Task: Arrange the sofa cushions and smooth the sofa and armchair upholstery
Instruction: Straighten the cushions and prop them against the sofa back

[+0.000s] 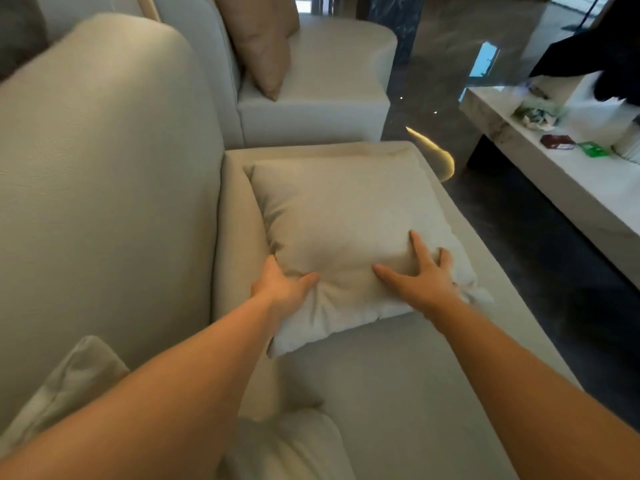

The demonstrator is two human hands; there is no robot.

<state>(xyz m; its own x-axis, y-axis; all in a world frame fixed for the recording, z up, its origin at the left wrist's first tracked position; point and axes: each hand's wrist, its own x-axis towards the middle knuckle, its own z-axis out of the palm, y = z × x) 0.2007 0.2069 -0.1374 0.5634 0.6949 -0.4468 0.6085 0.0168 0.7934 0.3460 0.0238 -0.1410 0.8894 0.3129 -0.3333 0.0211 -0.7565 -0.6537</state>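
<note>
A square beige cushion [346, 230] lies flat on the sofa seat [415, 375], near the seat's far end. My left hand [282, 289] grips its near left edge, thumb on top and fingers tucked under. My right hand [420, 277] presses on its near right corner with fingers spread and curled over the edge. The tall sofa backrest [104, 185] rises on the left. Another pale cushion [69, 382] leans at the lower left, and a third [287, 445] sits under my arms.
An armchair [329, 98] with a tan cushion [263, 39] stands beyond the sofa. A white marble coffee table [554, 174] with small boxes and crumpled paper is on the right. Dark glossy floor [519, 237] runs between sofa and table.
</note>
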